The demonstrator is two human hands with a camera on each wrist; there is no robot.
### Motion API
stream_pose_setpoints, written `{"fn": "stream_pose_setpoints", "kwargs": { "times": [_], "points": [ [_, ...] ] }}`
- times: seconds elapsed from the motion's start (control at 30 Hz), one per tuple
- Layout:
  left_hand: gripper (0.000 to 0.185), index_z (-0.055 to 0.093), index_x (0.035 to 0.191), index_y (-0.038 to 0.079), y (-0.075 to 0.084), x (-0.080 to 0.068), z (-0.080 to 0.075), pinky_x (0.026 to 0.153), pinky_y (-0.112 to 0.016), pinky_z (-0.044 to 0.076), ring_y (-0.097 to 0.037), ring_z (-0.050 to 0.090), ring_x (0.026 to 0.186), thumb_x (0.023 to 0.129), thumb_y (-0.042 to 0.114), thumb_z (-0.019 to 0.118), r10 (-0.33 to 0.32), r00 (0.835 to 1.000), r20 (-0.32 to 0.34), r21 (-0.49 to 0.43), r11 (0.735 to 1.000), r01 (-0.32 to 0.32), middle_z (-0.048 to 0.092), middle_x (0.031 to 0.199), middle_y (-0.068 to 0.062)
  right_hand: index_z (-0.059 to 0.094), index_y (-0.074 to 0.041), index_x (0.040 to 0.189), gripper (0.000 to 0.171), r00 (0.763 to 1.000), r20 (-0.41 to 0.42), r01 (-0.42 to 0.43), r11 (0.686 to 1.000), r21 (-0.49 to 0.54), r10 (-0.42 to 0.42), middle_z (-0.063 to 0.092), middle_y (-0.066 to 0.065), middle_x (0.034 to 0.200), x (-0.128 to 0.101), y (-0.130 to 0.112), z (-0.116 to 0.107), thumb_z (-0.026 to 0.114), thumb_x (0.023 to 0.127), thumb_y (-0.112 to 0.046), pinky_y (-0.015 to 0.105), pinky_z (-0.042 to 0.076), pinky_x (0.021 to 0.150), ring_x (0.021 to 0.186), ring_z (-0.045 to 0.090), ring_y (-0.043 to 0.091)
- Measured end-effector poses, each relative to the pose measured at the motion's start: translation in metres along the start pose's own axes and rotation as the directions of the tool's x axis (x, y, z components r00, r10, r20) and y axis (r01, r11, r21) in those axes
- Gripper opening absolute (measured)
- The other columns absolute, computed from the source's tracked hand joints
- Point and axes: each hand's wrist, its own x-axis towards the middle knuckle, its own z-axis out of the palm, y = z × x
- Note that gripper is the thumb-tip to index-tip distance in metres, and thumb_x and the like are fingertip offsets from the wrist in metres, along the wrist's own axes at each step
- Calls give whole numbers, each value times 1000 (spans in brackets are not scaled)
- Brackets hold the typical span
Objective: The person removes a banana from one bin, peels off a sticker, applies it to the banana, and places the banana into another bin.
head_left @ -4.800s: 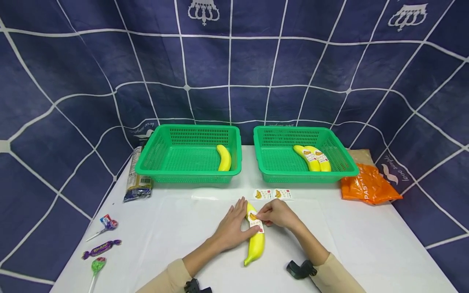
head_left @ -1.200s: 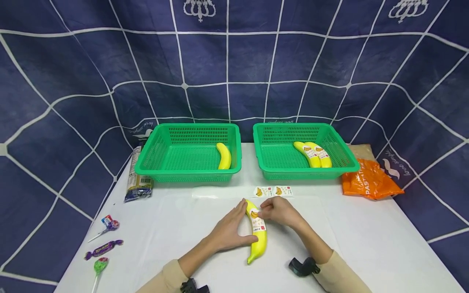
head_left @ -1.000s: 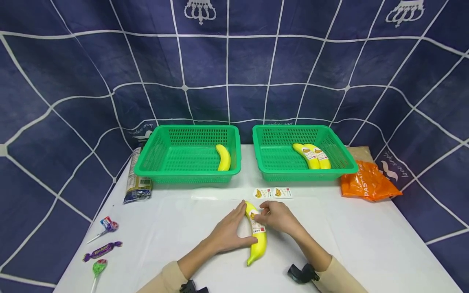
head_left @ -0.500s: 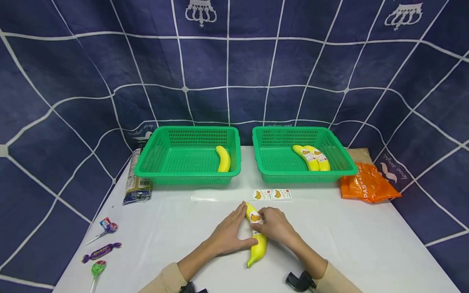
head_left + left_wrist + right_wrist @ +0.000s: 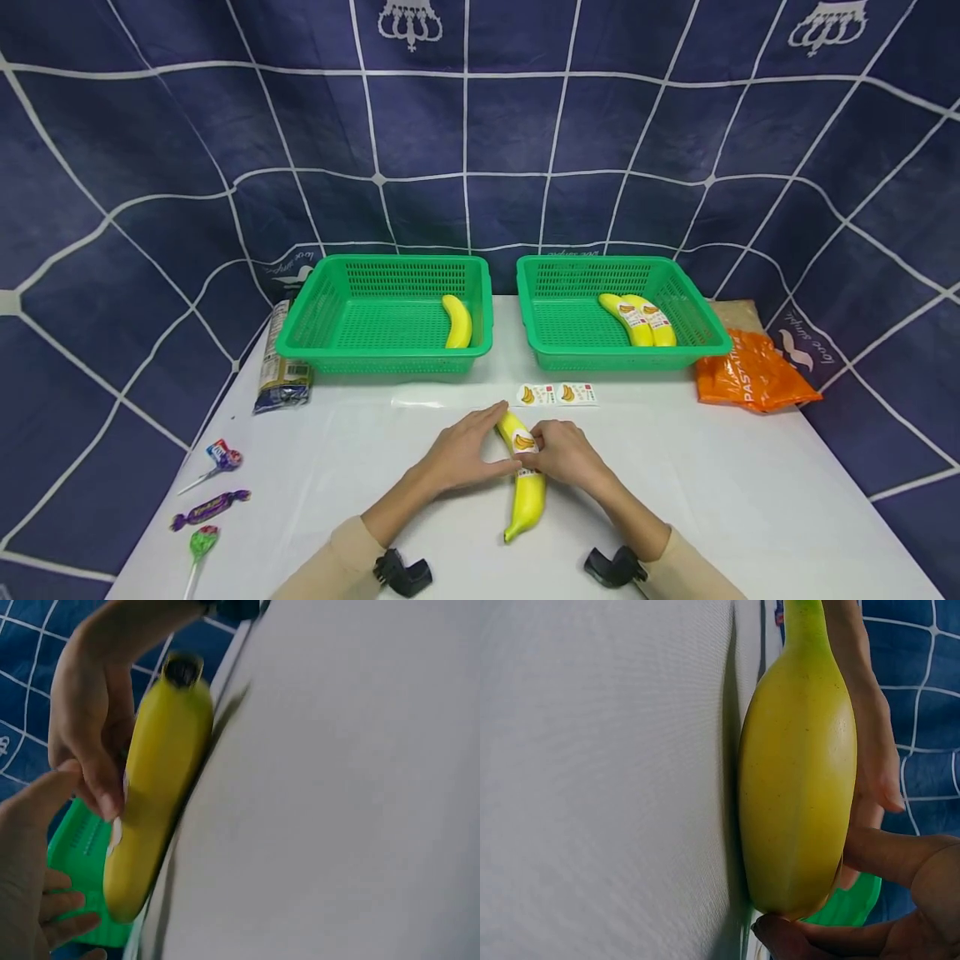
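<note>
On the white table lies a yellow banana [image 5: 528, 500] with a white banana-picture label [image 5: 524, 442] across its middle. My right hand [image 5: 567, 454] holds the banana from the right. Its thumb lies over the label and its fingers are on the far side, as the right wrist view also shows around the banana [image 5: 799, 772]. To the left, my left hand [image 5: 461, 450] has its fingers extended, with fingertips by the banana's upper end. Its thumb [image 5: 45, 795] reaches toward the right hand, and a gap shows between the left fingers and the banana [image 5: 157, 787].
A backing strip with two labels [image 5: 556, 395] lies beyond the hands. Behind stand a left green basket [image 5: 382, 365] with one unlabelled banana and a right green basket [image 5: 622, 362] with two labelled bananas. Candies [image 5: 210, 510] lie left; an orange bag [image 5: 753, 375] and a dark packet [image 5: 283, 375] flank the baskets.
My right hand has gone from pinching at the label's edge to holding the banana, thumb moving down over the label. The left hand has shifted slightly up and away from the banana's side.
</note>
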Motion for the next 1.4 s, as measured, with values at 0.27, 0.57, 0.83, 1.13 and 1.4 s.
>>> {"fn": "stream_pose_setpoints", "kwargs": {
  "times": [0.27,0.57,0.83,1.13,1.4],
  "points": [
    [90,33,153,16,6,41,-21,107,-55,44,-28,39,142,82,62,65,40,996,-84,-21,999,-41,37,157,-3,61,-11,67,31,1000,1,31,999,5,-31,41,-6,54,0,3,1,81,77,-33,22,28,47,51,39,11],
    [101,18,157,18,12,91,-27,117,-53,32,-28,27,149,81,59,68,-24,995,-102,-185,983,5,22,163,-3,58,-11,66,32,999,-1,36,999,20,-36,41,-6,55,0,2,1,81,76,-31,22,28,47,52,39,10],
    [102,10,158,11,19,130,-25,119,-54,27,-30,19,151,86,63,60,-102,988,-116,-210,975,76,9,166,-5,57,-13,63,33,999,-18,49,999,20,-48,41,-6,55,0,3,1,80,75,-32,22,29,47,53,40,11],
    [110,-2,158,11,28,163,-24,115,-59,31,-41,20,148,84,69,55,-198,975,-100,-278,947,164,-5,167,-4,55,-14,61,35,998,-23,61,998,11,-60,39,-7,53,0,4,0,81,74,-33,21,28,47,51,39,9],
    [115,-5,157,9,24,178,-25,112,-61,34,-46,23,146,82,65,62,-214,974,-75,-269,945,187,-14,165,-3,48,-15,56,41,998,-7,65,998,24,-65,35,-8,50,-1,4,1,79,75,-34,21,26,46,48,35,9]
  ]
}}
